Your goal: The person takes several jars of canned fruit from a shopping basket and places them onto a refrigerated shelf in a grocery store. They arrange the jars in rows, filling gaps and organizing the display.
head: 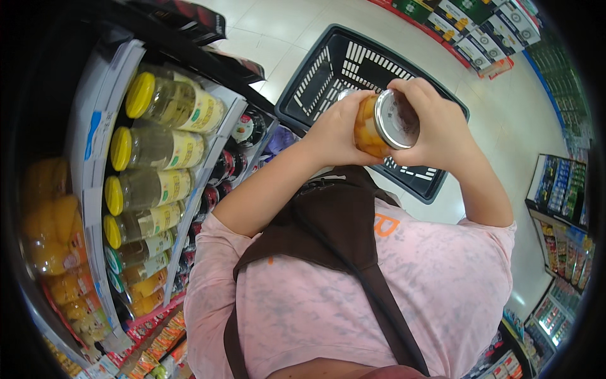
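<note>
A glass jar of orange-yellow fruit pieces [369,127] is held up in front of my chest between both hands. Its silver metal lid [396,118] bears small print and faces up and to the right. My left hand [334,130] wraps the glass side, while my right hand [433,121] grips around the lid end, thumb at the lower rim. Beneath them stands a dark grey plastic shopping basket [326,47] with slotted walls. Part of a round silver lid [347,94] shows in the basket behind my left hand; the rest of that item is hidden.
To my left, a store shelf holds yellow-lidded jars [165,147], with red-labelled dark jars [222,166] beside them. Large orange fruit jars [57,237] sit at the far left. Stacked boxes [468,28] stand across the tiled floor [502,113]. More stocked shelves [558,189] line the right.
</note>
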Demonstrator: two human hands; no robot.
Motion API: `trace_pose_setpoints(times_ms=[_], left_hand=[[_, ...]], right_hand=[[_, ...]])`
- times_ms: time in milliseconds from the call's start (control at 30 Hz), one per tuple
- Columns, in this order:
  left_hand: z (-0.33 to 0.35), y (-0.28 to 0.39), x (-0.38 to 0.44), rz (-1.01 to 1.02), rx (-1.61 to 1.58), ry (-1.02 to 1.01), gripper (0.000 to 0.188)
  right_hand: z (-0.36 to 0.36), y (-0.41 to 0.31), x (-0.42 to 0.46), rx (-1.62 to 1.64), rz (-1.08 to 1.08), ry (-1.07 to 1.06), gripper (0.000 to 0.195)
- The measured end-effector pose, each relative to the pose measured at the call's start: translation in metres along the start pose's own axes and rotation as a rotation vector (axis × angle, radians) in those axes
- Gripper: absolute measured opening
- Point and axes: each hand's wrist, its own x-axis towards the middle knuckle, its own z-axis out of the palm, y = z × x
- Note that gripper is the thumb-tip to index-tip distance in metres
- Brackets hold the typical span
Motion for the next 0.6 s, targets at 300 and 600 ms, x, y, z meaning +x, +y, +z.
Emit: trace_pose_setpoints(times_ms=[300,600], left_hand=[[0.065,-0.04,0.023,-0.134,0.017,-0.292,0.087],[0.106,-0.069,0.033,-0.223,-0.025,-0.51,0.073]], right_hand=[[0.059,0.051,-0.039,-0.079,0.344,-0.095,0.081],[0.116,0.084,-0.07,-0.062,0.495,-0.134,0.077]])
